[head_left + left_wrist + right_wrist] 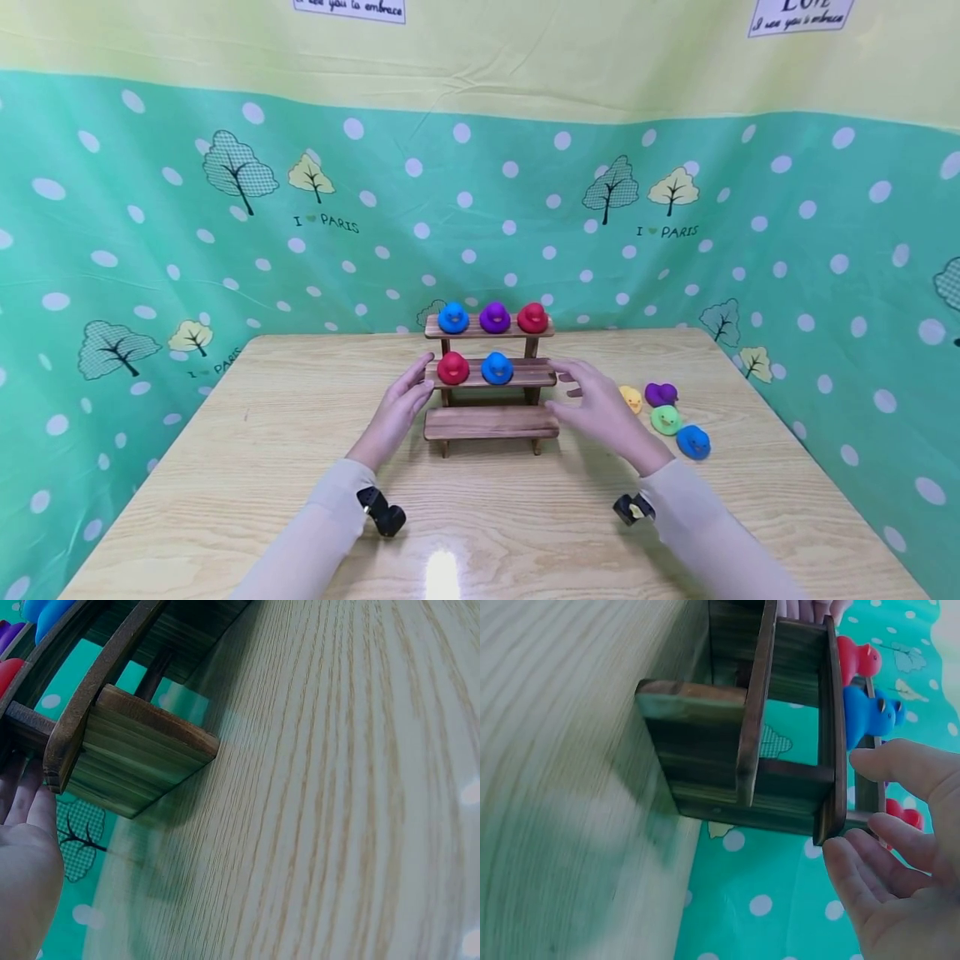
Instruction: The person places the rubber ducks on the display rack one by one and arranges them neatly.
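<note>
A three-tier wooden stand (491, 423) stands at the middle of the table. Its top tier carries a blue duck (453, 318), a purple duck (495, 317) and a red duck (533, 317). On the middle tier sit a red duck (453, 368) and a blue duck (497, 368), with bare wood to their right; the bottom tier is bare. My left hand (395, 412) is at the stand's left side, fingertips right by the middle tier. At the right side my right hand (600, 409) has its fingers spread near the tier ends. Neither hand holds anything.
To the right of my right hand lie several loose ducks: a yellow one (632, 399), a purple one (661, 394), a green one (666, 420) and a blue one (693, 442). A dotted green cloth (480, 217) hangs behind and beside the wooden table (315, 392).
</note>
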The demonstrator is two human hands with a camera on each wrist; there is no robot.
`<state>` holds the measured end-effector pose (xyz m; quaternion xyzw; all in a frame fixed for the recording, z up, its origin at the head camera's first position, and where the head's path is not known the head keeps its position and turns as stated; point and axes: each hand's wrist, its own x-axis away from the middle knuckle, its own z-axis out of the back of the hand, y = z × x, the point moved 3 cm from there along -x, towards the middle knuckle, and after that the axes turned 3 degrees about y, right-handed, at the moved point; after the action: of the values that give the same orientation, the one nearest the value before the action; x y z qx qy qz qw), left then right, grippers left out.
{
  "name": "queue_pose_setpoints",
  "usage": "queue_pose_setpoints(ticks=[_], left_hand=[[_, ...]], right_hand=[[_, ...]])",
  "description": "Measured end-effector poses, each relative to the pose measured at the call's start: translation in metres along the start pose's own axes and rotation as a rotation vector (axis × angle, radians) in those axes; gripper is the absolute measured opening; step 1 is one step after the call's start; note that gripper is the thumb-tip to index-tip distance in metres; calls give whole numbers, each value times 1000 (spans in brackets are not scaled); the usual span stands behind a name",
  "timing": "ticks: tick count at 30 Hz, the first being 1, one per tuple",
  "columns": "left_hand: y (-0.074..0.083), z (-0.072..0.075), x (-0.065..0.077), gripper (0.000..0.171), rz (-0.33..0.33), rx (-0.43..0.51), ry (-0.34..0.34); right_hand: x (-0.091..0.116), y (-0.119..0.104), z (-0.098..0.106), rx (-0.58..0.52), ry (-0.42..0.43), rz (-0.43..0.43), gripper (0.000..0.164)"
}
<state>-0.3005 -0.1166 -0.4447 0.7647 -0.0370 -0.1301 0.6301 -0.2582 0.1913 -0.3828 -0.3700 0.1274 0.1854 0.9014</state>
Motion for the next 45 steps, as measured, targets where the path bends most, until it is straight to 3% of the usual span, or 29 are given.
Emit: queue_pose_setpoints(ticks=[13, 28, 33, 45], left_hand=[[1, 0, 1, 57, -3, 0, 3], [1, 1, 1, 56, -22, 9, 8], [2, 1, 1, 56, -19, 6, 3], [1, 0, 0, 57, -9, 9, -6]], right_hand=[[19, 27, 22, 110, 38, 20, 60], [46, 74, 67, 139, 47, -166, 64], [53, 87, 81, 169, 49, -170, 66], [75, 114, 94, 228, -15, -270, 71]])
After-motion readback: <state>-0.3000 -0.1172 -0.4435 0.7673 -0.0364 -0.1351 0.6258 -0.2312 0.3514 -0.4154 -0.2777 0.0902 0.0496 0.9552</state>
